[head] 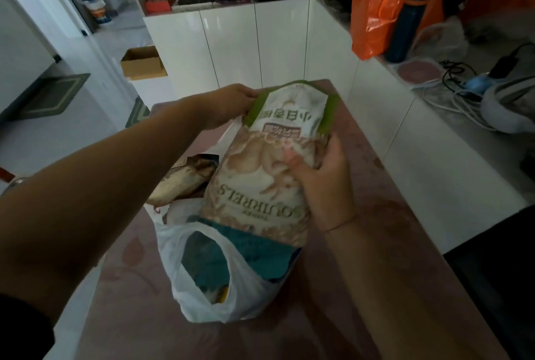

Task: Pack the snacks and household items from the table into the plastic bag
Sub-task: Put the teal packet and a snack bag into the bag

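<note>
At the far left of the room a dark green mat (pixel 47 98) lies on the pale floor, and further back an open cardboard box (pixel 143 62) sits at the foot of the white cabinets (pixel 231 50). The left hand (pixel 231 105) reaches forward over the pink table (pixel 390 258), its fingers closed on the far green corner of the snack bag (pixel 269 163), thumb side hidden behind the pack. Below that arm a smaller brown-and-cream packet (pixel 182 180) lies on the table, just beside the big pack and partly under it. The snack bag itself is large, cream with a green top and printed lettering upside down to the camera; it is held tilted, its near end lowered into the mouth of the white plastic bag (pixel 202 296), which stands open on the table in front of the person. Inside the plastic bag a teal package (pixel 260 247) shows, touching the bottom edge of the snack bag. The right hand (pixel 321 174) grips the snack bag's right edge, thumb pressed on the printed front and the other fingers wrapped behind it, out of sight. A thin cord circles that wrist. On the counter at the right stand an orange shopping bag (pixel 385 3) and a dark blue bottle (pixel 408 24) just beside it, with tangled cables (pixel 457 76) further right
</note>
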Demonstrator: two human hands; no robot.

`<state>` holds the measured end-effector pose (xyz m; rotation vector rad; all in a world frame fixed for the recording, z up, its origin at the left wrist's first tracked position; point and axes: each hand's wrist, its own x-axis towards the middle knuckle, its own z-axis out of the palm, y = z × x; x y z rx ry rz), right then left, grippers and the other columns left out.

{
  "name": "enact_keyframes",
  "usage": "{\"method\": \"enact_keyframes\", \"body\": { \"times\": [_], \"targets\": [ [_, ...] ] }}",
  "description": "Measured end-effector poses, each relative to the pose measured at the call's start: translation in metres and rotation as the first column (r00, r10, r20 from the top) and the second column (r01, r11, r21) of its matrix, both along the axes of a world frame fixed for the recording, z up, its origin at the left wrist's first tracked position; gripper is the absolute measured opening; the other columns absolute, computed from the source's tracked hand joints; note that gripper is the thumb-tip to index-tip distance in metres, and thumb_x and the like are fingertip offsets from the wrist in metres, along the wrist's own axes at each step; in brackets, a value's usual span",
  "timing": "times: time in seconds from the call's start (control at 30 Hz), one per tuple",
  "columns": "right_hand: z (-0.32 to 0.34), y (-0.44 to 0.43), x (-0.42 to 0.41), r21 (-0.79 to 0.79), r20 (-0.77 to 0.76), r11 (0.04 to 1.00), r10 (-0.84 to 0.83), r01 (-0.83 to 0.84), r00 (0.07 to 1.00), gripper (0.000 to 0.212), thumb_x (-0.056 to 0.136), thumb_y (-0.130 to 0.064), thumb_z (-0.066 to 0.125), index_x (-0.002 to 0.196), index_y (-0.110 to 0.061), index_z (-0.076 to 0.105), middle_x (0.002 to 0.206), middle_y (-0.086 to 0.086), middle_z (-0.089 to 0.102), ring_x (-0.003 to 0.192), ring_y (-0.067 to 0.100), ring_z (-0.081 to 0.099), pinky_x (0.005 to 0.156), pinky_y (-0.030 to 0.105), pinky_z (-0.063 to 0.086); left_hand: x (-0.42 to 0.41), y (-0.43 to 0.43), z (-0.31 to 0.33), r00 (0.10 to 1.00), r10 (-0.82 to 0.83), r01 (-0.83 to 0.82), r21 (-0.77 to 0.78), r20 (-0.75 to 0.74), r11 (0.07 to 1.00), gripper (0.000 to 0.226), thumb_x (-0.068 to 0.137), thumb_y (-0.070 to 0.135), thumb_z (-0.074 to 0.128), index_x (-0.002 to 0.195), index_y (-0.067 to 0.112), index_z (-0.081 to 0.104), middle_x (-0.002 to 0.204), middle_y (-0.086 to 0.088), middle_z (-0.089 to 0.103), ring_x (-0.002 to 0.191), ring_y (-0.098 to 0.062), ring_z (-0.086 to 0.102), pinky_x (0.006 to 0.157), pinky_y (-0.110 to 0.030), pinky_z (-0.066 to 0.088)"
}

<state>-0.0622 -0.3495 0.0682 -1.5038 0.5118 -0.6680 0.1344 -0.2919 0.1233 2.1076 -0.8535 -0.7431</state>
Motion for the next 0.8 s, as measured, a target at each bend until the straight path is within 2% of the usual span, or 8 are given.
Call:
{"method": "enact_keyframes", "body": {
  "times": [0.1, 0.2, 0.3, 0.47, 0.53, 0.6, 0.73, 0.8],
  "targets": [
    [-0.005, 0.031, -0.005, -0.175, -0.266, 0.969, 0.124, -0.175, 0.956, 0.073, 0.088, -0.024, 0.064, 0.147, -0.012, 0.022, 0.103, -0.029, 0.046, 0.086, -0.023, 0.050, 0.070, -0.012, 0.034, 0.006, 0.009, 0.003, 0.998, 0.018, -0.018, 0.001, -0.060, 1.000, 0.020, 0.094, 0.014, 0.049, 0.092, 0.010, 0.068, 0.080, -0.002, 0.062, 0.071, -0.011, 0.055, 0.072, -0.022, 0.043],
    [-0.019, 0.052, 0.005, -0.194, -0.597, 0.874, 0.256, -0.446, 0.760, 0.098, 0.091, -0.034, 0.057, 0.148, -0.022, -0.022, 0.124, 0.001, 0.058, 0.105, 0.017, 0.061, 0.092, 0.023, 0.049, 0.009, 0.010, 0.004, 0.998, 0.019, -0.020, -0.014, -0.066, 1.000, 0.023, 0.094, 0.014, 0.047, 0.084, 0.003, 0.065, 0.073, -0.005, 0.054, 0.065, -0.013, 0.046, 0.069, -0.027, 0.038],
    [-0.036, 0.071, 0.020, -0.249, -0.731, 0.816, 0.195, -0.521, 0.654, 0.106, 0.090, -0.029, 0.057, 0.142, -0.017, -0.034, 0.125, 0.013, 0.060, 0.105, 0.028, 0.063, 0.095, 0.040, 0.049, 0.004, 0.008, 0.003, 0.999, 0.011, -0.012, -0.025, -0.033, 1.000, 0.024, 0.095, 0.014, 0.046, 0.083, 0.004, 0.064, 0.071, -0.005, 0.053, 0.063, -0.013, 0.045, 0.064, -0.024, 0.038],
    [-0.038, 0.071, 0.029, -0.268, -0.822, 0.736, 0.162, -0.621, 0.547, 0.114, 0.081, -0.047, 0.064, 0.149, -0.011, -0.020, 0.130, 0.014, 0.056, 0.111, 0.029, 0.060, 0.096, 0.041, 0.048, -0.001, 0.016, 0.004, 0.999, 0.030, -0.029, -0.043, 0.020, 0.999, 0.022, 0.094, 0.012, 0.047, 0.080, 0.008, 0.063, 0.073, -0.005, 0.055, 0.066, -0.014, 0.047, 0.066, -0.024, 0.039],
    [-0.035, 0.052, 0.025, -0.254, -0.843, 0.708, 0.172, -0.659, 0.509, 0.101, 0.074, -0.058, 0.065, 0.149, -0.012, 0.014, 0.127, 0.010, 0.057, 0.110, 0.028, 0.060, 0.095, 0.042, 0.049, -0.008, 0.021, 0.006, 0.994, -0.036, 0.033, 0.028, 0.102, 0.999, 0.017, 0.093, 0.016, 0.049, 0.095, 0.007, 0.064, 0.087, -0.006, 0.061, 0.080, -0.017, 0.054, 0.077, -0.029, 0.043],
    [-0.025, 0.026, 0.021, -0.309, -0.767, 0.751, 0.165, -0.583, 0.620, 0.074, 0.069, -0.066, 0.061, 0.126, -0.021, 0.047, 0.116, 0.001, 0.061, 0.103, 0.023, 0.062, 0.089, 0.042, 0.053, -0.022, 0.030, 0.007, 0.977, -0.125, 0.106, 0.118, 0.173, 0.987, 0.034, 0.092, 0.030, 0.052, 0.123, 0.015, 0.054, 0.120, -0.005, 0.057, 0.108, -0.018, 0.052, 0.094, -0.035, 0.041],
    [-0.019, -0.018, 0.018, -0.475, -0.664, 0.834, -0.132, -0.279, 0.736, 0.073, 0.077, -0.063, 0.057, 0.135, -0.022, 0.040, 0.135, 0.005, 0.042, 0.121, 0.027, 0.048, 0.099, 0.047, 0.045, -0.060, 0.069, 0.020, 0.863, -0.347, 0.332, 0.106, 0.368, 0.937, 0.059, 0.078, 0.058, 0.057, 0.130, 0.038, 0.041, 0.138, 0.011, 0.037, 0.126, -0.011, 0.035, 0.101, -0.035, 0.038],
    [-0.023, -0.012, 0.017, -0.237, -0.675, 0.914, 0.089, -0.330, 0.732, 0.078, 0.077, -0.068, 0.054, 0.135, -0.018, 0.041, 0.136, 0.006, 0.046, 0.120, 0.025, 0.050, 0.100, 0.046, 0.046, -0.080, 0.090, 0.016, 0.829, -0.528, 0.486, 0.229, 0.184, 0.843, 0.055, 0.062, 0.069, 0.062, 0.113, 0.052, 0.048, 0.116, 0.025, 0.049, 0.109, 0.004, 0.048, 0.091, -0.024, 0.043]
  ]
}}
